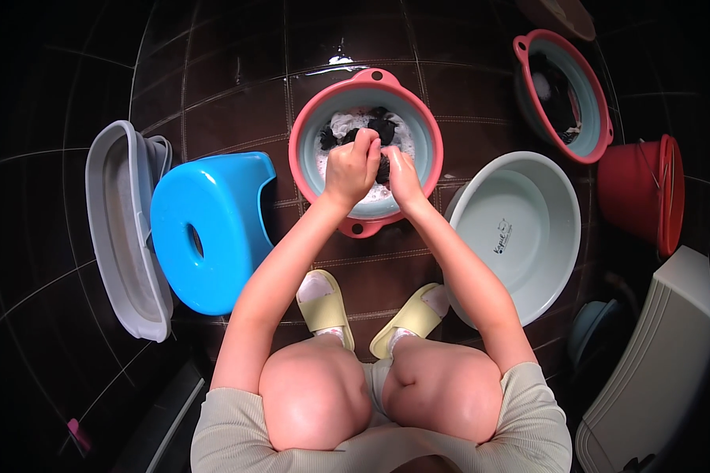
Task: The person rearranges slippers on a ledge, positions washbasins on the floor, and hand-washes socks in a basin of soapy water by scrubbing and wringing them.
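Note:
Both my hands are over a round basin (pixel 299 162) with a pink rim and a grey-blue inside. Sudsy water and wet black cloth (pixel 382 128) lie in it, with whitish foam (pixel 345 124) beside the cloth. My left hand (pixel 350 170) is closed, its fingers curled around dark cloth. Close against it, my right hand (pixel 403 175) is also closed on black cloth, part of which shows between the two hands. What kind of garment it is cannot be made out, and most of the fingers' undersides are hidden.
To the left stand a blue stool (pixel 177 264) and a grey oblong tub (pixel 96 197) on edge. A pale round basin (pixel 540 236) sits at right. Farther right are another pink-rimmed basin (pixel 526 91) with dark contents and a red bucket (pixel 627 189). Dark tiles (pixel 237 79) surround them.

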Available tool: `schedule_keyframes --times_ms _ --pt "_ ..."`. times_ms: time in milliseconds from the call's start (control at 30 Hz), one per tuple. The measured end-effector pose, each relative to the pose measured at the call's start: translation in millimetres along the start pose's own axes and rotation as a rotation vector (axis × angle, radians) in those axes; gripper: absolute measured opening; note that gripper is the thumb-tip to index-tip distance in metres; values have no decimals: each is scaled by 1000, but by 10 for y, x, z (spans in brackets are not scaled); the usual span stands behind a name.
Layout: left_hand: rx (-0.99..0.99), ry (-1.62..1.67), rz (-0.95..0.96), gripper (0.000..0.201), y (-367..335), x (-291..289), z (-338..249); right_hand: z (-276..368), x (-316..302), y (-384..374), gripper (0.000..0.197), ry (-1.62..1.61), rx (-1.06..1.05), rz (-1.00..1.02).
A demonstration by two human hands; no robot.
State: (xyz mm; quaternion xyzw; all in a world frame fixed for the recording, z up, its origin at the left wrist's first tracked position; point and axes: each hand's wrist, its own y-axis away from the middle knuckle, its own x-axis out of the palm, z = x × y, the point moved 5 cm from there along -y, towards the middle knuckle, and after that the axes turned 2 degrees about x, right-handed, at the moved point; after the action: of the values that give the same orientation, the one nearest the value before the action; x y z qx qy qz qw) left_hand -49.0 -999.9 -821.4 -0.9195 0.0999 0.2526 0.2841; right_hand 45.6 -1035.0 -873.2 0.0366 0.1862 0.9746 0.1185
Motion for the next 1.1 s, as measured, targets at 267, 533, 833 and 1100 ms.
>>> schedule_keyframes --times_ms 267,533,833,1100 --pt "-285 39 -83 9 -40 -38 113 101 -215 -74 44 -120 -49 102" --pt "-332 -5 -79 12 -39 -1 99 199 -323 -47 39 -210 -52 194" --pt "-319 -46 24 11 -171 155 -81 264 -601 76 16 -232 -156 -5" --pt "-255 129 300 16 -226 816 -559 276 -1400 403 15 -281 -119 -227"
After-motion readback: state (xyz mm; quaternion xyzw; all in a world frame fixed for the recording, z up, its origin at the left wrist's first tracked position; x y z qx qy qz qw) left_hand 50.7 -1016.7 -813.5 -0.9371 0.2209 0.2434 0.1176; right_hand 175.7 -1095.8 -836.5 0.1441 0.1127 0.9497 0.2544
